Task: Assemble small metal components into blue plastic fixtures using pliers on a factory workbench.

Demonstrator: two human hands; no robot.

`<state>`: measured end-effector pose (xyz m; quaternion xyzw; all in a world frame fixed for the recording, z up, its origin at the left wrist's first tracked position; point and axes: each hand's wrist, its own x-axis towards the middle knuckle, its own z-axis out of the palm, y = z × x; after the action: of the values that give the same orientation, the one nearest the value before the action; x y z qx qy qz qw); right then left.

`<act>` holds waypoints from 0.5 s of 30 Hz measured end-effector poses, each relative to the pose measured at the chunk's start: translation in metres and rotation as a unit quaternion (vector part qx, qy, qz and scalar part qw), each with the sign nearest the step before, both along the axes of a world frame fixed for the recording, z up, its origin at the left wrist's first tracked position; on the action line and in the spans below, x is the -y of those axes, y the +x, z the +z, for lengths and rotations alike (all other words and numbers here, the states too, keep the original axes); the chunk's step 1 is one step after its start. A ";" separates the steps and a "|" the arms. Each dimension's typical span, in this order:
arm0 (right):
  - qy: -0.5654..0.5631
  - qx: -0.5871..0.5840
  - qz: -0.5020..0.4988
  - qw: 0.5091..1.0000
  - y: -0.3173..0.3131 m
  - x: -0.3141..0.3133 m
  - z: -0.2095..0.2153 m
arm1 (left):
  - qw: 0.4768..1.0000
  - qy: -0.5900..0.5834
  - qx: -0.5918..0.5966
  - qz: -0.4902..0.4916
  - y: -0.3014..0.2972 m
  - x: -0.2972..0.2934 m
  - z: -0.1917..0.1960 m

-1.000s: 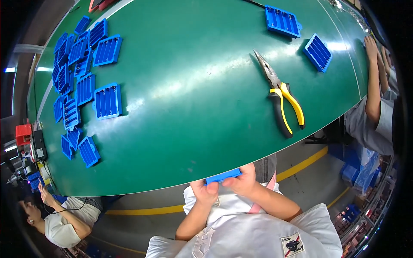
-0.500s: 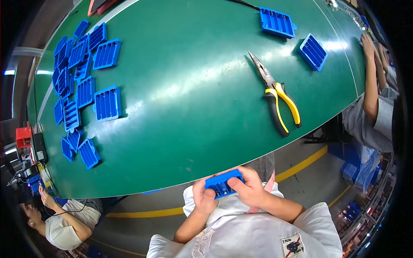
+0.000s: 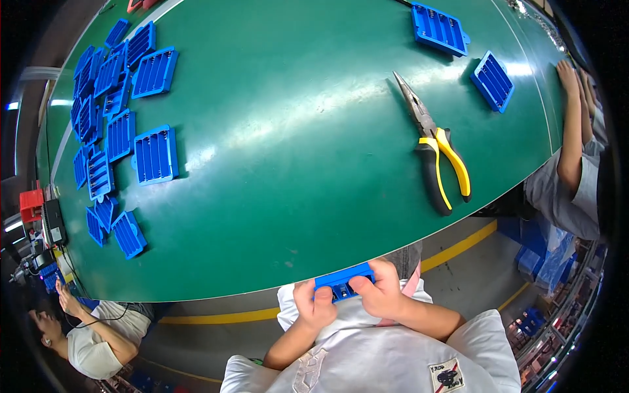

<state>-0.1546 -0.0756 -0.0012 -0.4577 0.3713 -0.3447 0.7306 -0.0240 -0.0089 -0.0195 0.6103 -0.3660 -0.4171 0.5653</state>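
Note:
Both my hands grip one blue battery holder (image 3: 344, 274) just off the near table edge, in front of my body. My left hand (image 3: 314, 305) closes round its left end, thumb at the near face. At the other end, my right hand (image 3: 381, 292) is wrapped round it with the thumb pressed on the slots. The fingers beneath are partly hidden. Needle-nose pliers (image 3: 428, 140) with yellow and black handles lie on the table, right of my hands. Two more battery holders, one farther (image 3: 439, 30) and one nearer (image 3: 493, 82), lie beyond the pliers.
A loose pile of several blue battery holders (image 3: 120, 134) covers the left side of the green table (image 3: 282, 164). A person (image 3: 101, 337) sits at the lower left, holding a cable. Another person's arm (image 3: 572, 131) reaches along the right edge. A red bin (image 3: 31, 204) stands far left.
The battery holder has tilted in my hands, so its slots show less and its long side faces up more. My view has shifted slightly; the things on the table lie as before.

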 end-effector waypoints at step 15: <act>-0.013 -0.039 0.012 0.999 0.000 0.005 0.011 | 0.999 0.021 -0.015 0.022 -0.005 0.001 0.015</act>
<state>-0.1543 -0.0806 0.0093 -0.4845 0.3895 -0.3221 0.7140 -0.0293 -0.0100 -0.0050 0.6237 -0.3352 -0.4215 0.5665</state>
